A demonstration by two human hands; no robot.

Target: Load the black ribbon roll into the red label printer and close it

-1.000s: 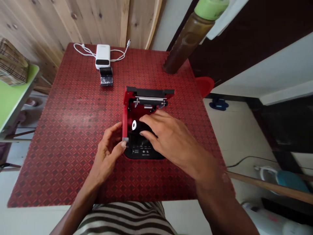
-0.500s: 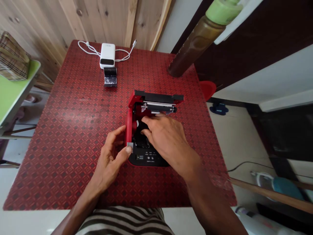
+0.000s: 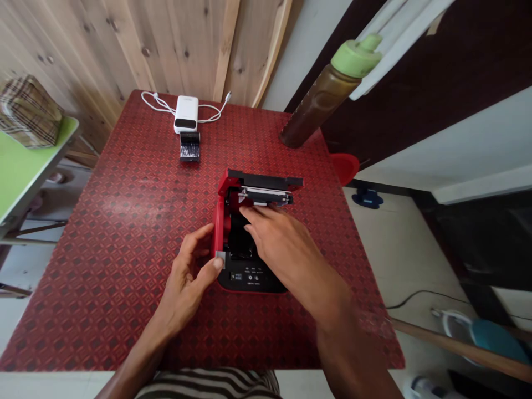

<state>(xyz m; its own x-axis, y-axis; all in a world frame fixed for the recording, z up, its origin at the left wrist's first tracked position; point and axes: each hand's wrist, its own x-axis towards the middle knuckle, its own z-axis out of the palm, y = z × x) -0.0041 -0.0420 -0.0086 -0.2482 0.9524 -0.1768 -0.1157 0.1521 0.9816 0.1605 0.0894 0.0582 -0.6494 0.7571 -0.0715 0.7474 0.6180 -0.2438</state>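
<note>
**Printer** (image 3: 233,277): red shell with a black control panel, near the middle of the table (image 3: 124,221). Its lid (image 3: 266,180) is thrown open toward 12 o'clock, and the dark roll bay (image 3: 238,244) is exposed.

**Left hand** (image 3: 189,274): at 9 o'clock of the printer, closed narrowly on the printer's left wall. The thumb presses a small grey tab (image 3: 220,259) at the near corner and the fingers are curled against the side.

**Right hand** (image 3: 282,249): comes in from 5 o'clock with the fingers (image 3: 253,219) stretched out loosely and flat over the bay. The tips lie just under the lid's metal bar (image 3: 266,194). No grasp shows.

**Change:** a second ago a black roll with a white core end stood plain at the bay's left side under this hand. Half a second ago only a sliver of it showed, and now none shows. The right hand has slid toward 12 o'clock, and the left has kept its hold. The roll is probably down in the bay, though the fingers cover the spot and its seating cannot be told.

**Other items**
- Power bank (image 3: 185,113), white, with a looped cable (image 3: 158,102), at the table's 12 o'clock edge.
- Small black block (image 3: 189,147), touching the power bank's near side.
- Brown bottle (image 3: 320,105) with a green cap, at 1 o'clock.
- Checked bag (image 3: 29,111) on a green side table (image 3: 25,166), at 10 o'clock, well apart.
</note>
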